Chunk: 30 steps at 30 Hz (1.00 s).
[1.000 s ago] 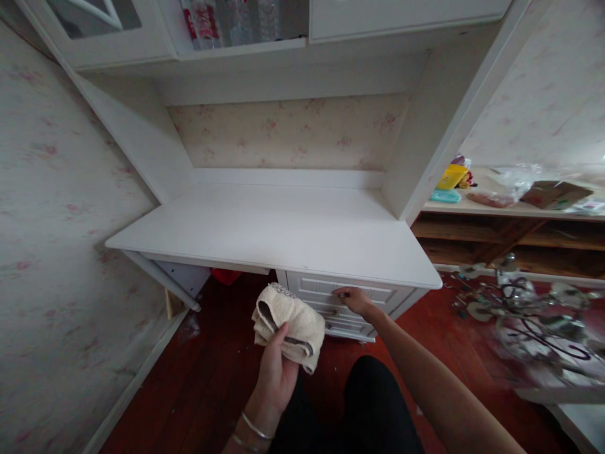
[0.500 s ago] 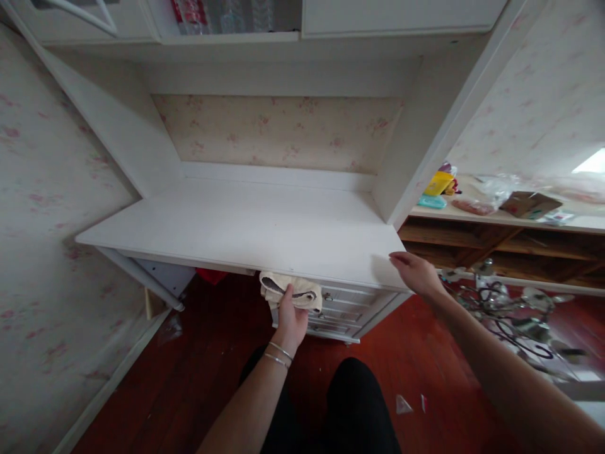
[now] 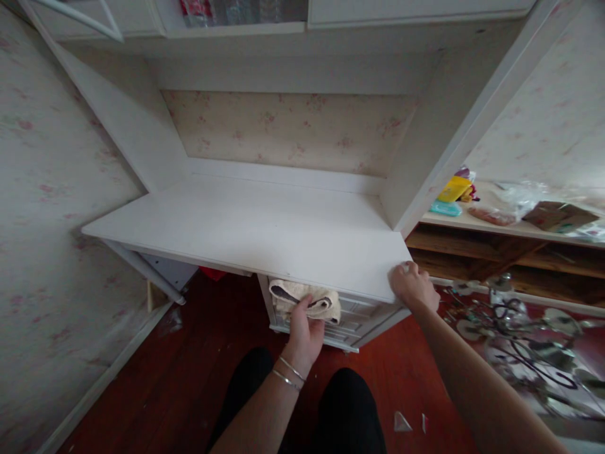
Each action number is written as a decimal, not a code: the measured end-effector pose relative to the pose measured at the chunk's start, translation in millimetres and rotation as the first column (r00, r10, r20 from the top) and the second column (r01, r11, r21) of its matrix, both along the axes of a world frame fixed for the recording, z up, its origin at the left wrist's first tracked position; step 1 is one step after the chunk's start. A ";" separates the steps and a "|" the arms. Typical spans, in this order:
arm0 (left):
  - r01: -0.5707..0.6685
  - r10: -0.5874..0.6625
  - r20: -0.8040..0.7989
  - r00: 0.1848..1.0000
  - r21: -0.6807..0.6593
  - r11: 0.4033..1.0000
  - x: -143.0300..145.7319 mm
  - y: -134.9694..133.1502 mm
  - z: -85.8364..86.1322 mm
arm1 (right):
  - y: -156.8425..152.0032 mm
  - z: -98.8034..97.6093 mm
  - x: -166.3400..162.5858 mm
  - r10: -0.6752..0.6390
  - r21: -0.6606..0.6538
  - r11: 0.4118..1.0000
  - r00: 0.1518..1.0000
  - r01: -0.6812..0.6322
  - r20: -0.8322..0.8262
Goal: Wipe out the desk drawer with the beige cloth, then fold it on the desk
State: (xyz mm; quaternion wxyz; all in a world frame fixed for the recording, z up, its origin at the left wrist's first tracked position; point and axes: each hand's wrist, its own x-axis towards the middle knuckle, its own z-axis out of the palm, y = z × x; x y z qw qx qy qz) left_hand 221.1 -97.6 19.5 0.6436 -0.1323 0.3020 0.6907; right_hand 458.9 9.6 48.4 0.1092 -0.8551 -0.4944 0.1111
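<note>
My left hand (image 3: 307, 328) is closed around a folded cream cloth (image 3: 305, 296) with dark grey edging. It holds the cloth just below the front edge of the white desk (image 3: 265, 221), in front of the drawers. Two thin bangles (image 3: 288, 373) circle that wrist. My right hand (image 3: 414, 287) is at the desk's front right corner, its thumb side on the top and its fingers curled at the side edge. Their tips are hidden.
White drawers (image 3: 354, 321) stand under the desk's right part. A shelf unit (image 3: 454, 243) with plastic bags and a cardboard box (image 3: 560, 215) is to the right. A metal chandelier (image 3: 524, 334) lies below it. Plastic scraps (image 3: 401, 422) are on the red floor. A hutch rises above the desk.
My right hand has come down from above the desktop onto its right corner. My left hand and the cloth have shifted slightly right and down in view; the camera has moved too.
</note>
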 end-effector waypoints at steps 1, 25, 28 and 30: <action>0.019 -0.019 0.022 1.000 -0.006 1.000 8.7 -1.8 2.2 | 0.0 0.9 0.1 -0.003 -0.001 1.000 1.000 0.003 0.003; 0.305 -0.291 0.295 0.910 -0.001 0.952 146.4 -5.7 -68.9 | 0.1 0.5 -1.3 -0.016 0.001 1.000 1.000 0.016 0.017; 0.275 -0.256 0.244 0.936 -0.051 0.960 140.3 -2.9 -92.3 | 0.2 0.8 -1.7 -0.016 0.006 1.000 1.000 0.016 0.023; 0.251 -0.230 0.209 0.950 -0.079 0.965 132.1 -1.2 -107.7 | 0.3 1.8 -2.2 -0.020 0.000 1.000 1.000 0.020 0.017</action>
